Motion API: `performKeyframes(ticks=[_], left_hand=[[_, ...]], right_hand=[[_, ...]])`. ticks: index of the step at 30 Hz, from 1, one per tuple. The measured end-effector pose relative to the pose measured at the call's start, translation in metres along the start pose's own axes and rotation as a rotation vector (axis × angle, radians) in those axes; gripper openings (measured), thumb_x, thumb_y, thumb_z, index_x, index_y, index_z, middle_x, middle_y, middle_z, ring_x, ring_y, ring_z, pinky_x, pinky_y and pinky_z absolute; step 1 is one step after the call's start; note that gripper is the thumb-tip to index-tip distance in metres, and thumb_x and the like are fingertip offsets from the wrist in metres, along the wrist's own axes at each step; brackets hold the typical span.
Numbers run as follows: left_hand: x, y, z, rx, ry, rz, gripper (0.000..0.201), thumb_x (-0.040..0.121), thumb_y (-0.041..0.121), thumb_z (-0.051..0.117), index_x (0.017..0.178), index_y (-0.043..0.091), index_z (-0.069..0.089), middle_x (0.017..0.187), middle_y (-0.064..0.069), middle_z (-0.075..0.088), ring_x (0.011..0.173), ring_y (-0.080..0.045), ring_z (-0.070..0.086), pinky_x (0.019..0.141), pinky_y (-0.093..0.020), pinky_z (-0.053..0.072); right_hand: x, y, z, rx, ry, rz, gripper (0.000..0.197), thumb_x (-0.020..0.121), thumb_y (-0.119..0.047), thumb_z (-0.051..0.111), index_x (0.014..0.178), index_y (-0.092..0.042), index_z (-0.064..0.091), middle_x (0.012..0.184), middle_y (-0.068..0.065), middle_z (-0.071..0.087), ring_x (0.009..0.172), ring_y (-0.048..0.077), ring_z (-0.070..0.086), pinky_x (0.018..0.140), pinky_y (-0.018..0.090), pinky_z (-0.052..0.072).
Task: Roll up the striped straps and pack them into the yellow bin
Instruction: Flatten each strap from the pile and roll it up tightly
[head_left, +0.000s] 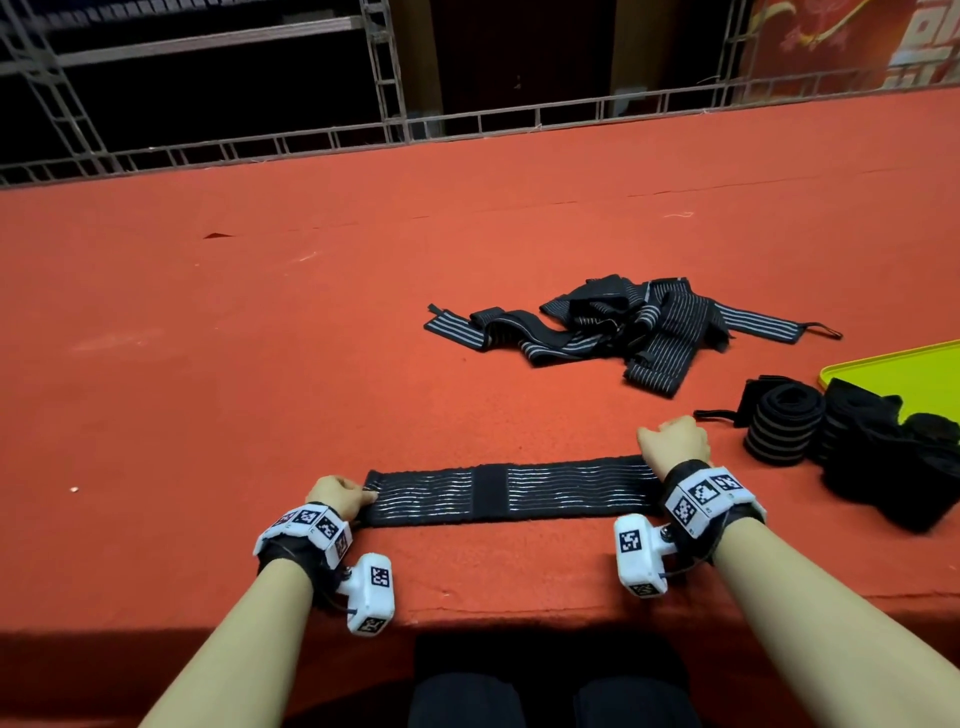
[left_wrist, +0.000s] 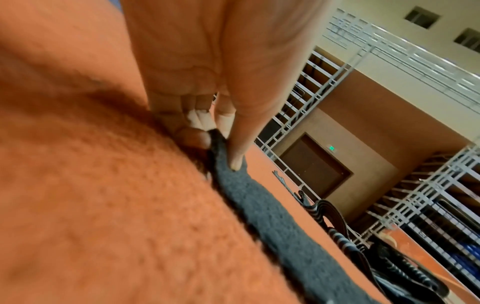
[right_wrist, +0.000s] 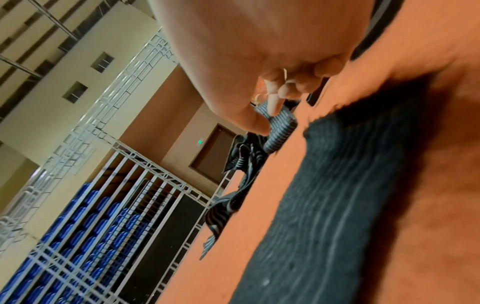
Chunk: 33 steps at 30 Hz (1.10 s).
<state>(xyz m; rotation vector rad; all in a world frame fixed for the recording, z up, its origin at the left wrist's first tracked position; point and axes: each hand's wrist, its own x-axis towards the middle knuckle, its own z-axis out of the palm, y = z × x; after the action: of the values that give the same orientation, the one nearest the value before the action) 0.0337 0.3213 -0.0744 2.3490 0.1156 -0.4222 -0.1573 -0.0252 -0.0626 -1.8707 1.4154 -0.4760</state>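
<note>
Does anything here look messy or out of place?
Yes: a tangled heap of striped straps lies unrolled on the red table, and the rolled straps sit beside the yellow bin, not clearly inside. The flat strap between both hands looks orderly.

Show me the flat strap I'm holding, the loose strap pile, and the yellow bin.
flat strap (head_left: 571, 493): head view, striped stretch right of its black middle patch.
loose strap pile (head_left: 660, 332): head view, wide striped piece in the heap.
yellow bin (head_left: 883, 366): head view, near rim.
</note>
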Motion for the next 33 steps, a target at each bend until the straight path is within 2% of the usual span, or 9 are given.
performKeyframes(ticks=[5, 8, 10, 12, 14, 18, 22, 30, 33], left_hand=[[0.0, -0.005, 0.002, -0.079, 0.012, 0.026, 0.015, 0.077, 0.015, 0.076, 0.081, 0.003, 0.067, 0.072, -0.01, 0.065, 0.069, -0.023, 0.059, 0.081, -0.038, 0.054], [-0.012, -0.001, 0.005, -0.016, 0.082, 0.046, 0.021, 0.078, 0.015, 0.075, 0.067, 0.015, 0.056, 0.087, -0.011, 0.066, 0.084, -0.026, 0.06, 0.08, -0.031, 0.047], [-0.019, 0.004, 0.008, 0.032, 0.133, 0.061, 0.029, 0.08, 0.011, 0.071, 0.063, 0.017, 0.048, 0.092, -0.01, 0.065, 0.094, -0.028, 0.061, 0.076, -0.028, 0.042], [-0.023, 0.011, 0.01, 0.097, 0.17, 0.087, 0.022, 0.08, 0.007, 0.067, 0.068, 0.014, 0.051, 0.097, -0.013, 0.067, 0.098, -0.03, 0.062, 0.075, -0.029, 0.043], [-0.025, 0.019, 0.012, 0.193, 0.18, 0.118, 0.006, 0.08, 0.004, 0.062, 0.081, 0.008, 0.058, 0.1, -0.018, 0.067, 0.097, -0.033, 0.062, 0.076, -0.033, 0.046], [-0.023, 0.027, 0.019, 0.33, 0.177, 0.154, 0.018, 0.083, 0.005, 0.058, 0.1, 0.0, 0.06, 0.104, -0.02, 0.065, 0.096, -0.036, 0.06, 0.076, -0.036, 0.046], [-0.021, 0.03, 0.024, 0.392, 0.156, 0.172, 0.021, 0.083, 0.006, 0.056, 0.104, 0.001, 0.056, 0.109, -0.021, 0.06, 0.099, -0.039, 0.059, 0.081, -0.04, 0.046], [-0.023, 0.03, 0.026, 0.378, 0.13, 0.16, 0.02, 0.084, 0.004, 0.054, 0.103, 0.0, 0.054, 0.103, -0.022, 0.063, 0.096, -0.037, 0.061, 0.078, -0.04, 0.048], [-0.026, 0.034, 0.025, 0.371, 0.093, 0.149, 0.024, 0.084, 0.014, 0.065, 0.103, 0.001, 0.059, 0.105, -0.018, 0.065, 0.099, -0.034, 0.061, 0.08, -0.037, 0.048]], right_hand=[[-0.03, -0.029, 0.03, 0.148, -0.083, -0.15, 0.012, 0.081, -0.018, 0.058, 0.093, -0.015, 0.054, 0.109, 0.009, 0.06, 0.104, 0.03, 0.056, 0.09, 0.033, 0.041], [-0.054, -0.035, 0.055, 0.191, -0.249, -0.26, 0.004, 0.084, -0.012, 0.057, 0.084, -0.016, 0.055, 0.083, 0.001, 0.06, 0.089, 0.024, 0.056, 0.078, 0.027, 0.038], [-0.064, -0.028, 0.069, 0.184, -0.326, -0.31, 0.014, 0.084, -0.012, 0.056, 0.072, -0.02, 0.053, 0.068, -0.006, 0.054, 0.079, 0.02, 0.054, 0.075, 0.026, 0.039], [-0.069, -0.018, 0.076, 0.148, -0.334, -0.327, 0.015, 0.082, -0.012, 0.057, 0.07, -0.021, 0.054, 0.062, -0.009, 0.052, 0.074, 0.018, 0.054, 0.072, 0.025, 0.039], [-0.069, -0.012, 0.076, 0.161, -0.316, -0.339, 0.013, 0.081, -0.012, 0.058, 0.072, -0.021, 0.058, 0.062, -0.009, 0.053, 0.07, 0.016, 0.053, 0.072, 0.026, 0.041], [-0.058, -0.005, 0.07, 0.338, -0.379, -0.288, 0.018, 0.083, -0.008, 0.062, 0.07, -0.02, 0.059, 0.065, -0.003, 0.058, 0.064, 0.015, 0.055, 0.072, 0.03, 0.047], [-0.054, 0.001, 0.07, 0.509, -0.395, -0.208, 0.019, 0.087, -0.001, 0.057, 0.073, -0.014, 0.057, 0.064, 0.004, 0.061, 0.058, 0.015, 0.056, 0.064, 0.023, 0.048], [-0.05, 0.003, 0.075, 0.566, -0.411, -0.197, 0.019, 0.089, 0.001, 0.053, 0.076, -0.013, 0.058, 0.066, 0.006, 0.063, 0.059, 0.015, 0.059, 0.077, 0.032, 0.051], [-0.05, 0.004, 0.077, 0.587, -0.408, -0.194, 0.02, 0.089, 0.002, 0.053, 0.076, -0.013, 0.058, 0.066, 0.006, 0.062, 0.06, 0.016, 0.059, 0.077, 0.033, 0.051]])
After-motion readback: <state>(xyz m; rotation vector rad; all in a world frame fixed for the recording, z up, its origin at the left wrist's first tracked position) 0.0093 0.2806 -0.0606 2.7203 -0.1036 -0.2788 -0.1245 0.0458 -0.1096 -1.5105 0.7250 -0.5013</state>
